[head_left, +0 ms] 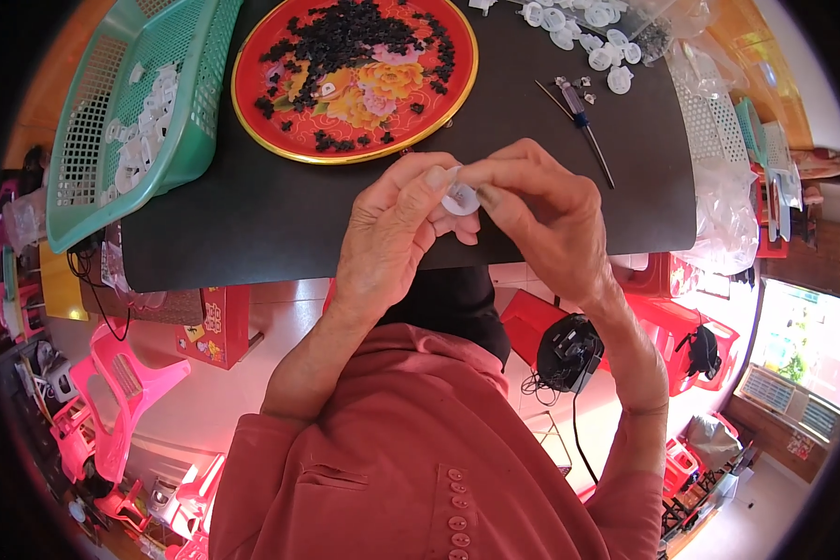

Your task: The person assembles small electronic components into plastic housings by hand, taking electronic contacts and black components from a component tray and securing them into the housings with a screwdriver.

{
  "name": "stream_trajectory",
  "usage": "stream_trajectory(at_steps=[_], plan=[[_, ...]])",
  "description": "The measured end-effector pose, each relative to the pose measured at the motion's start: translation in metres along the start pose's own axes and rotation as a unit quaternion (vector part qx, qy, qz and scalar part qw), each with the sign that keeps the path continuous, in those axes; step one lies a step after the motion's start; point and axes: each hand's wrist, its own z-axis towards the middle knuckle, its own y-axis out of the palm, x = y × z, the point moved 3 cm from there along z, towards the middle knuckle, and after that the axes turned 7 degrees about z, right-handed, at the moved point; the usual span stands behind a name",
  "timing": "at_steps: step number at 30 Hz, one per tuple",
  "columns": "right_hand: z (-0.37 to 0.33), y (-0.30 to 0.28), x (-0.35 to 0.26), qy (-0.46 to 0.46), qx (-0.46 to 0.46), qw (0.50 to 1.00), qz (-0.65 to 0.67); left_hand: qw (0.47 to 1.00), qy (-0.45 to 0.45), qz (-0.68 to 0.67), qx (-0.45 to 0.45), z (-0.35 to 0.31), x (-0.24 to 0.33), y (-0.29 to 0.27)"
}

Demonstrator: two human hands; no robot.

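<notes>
Over the front edge of the dark table, my left hand (392,219) holds a small round translucent white plastic piece (460,199) between thumb and fingers. My right hand (546,210) is closed at the same piece, its thumb and index finger pinching at the rim. Whether the right fingertips also hold some tiny part, I cannot make out. Just beyond my hands is a round red tray (280,138) with a gold rim and a flower print, bearing many small black parts (364,37). Similar round white pieces (616,56) lie in a loose group at the far right.
A green plastic basket (173,173) with white pieces (149,126) stands at the left. To the right lie a screwdriver (579,112), a thin metal rod (553,98) and small metal bits (586,84). Clear plastic bags (723,210) hang at the table's right edge.
</notes>
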Motion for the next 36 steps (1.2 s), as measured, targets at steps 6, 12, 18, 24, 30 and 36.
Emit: stream_trajectory(at_steps=[6, 12, 18, 24, 30, 36], plan=[[0.0, -0.006, 0.005, -0.042, 0.051, 0.998, 0.015, 0.998, -0.025, -0.042, -0.036, 0.002, 0.003, -0.004], [0.002, -0.001, -0.004, -0.102, 0.018, 0.99, -0.096, 0.998, -0.045, -0.036, -0.025, 0.002, 0.004, -0.002], [0.006, -0.001, -0.004, -0.13, 0.001, 0.981, -0.144, 0.997, -0.041, -0.062, -0.022, 0.001, 0.003, -0.001], [0.012, -0.007, -0.008, -0.11, -0.022, 0.98, -0.162, 0.999, -0.033, -0.001, 0.001, 0.001, 0.0, -0.001], [0.014, -0.007, -0.017, -0.212, -0.066, 0.936, -0.274, 1.0, -0.004, 0.02, 0.001, 0.001, 0.0, 0.0], [0.009, -0.017, 0.009, -0.024, -0.001, 0.999, 0.023, 0.999, -0.025, -0.002, -0.022, 0.004, 0.001, -0.002]])
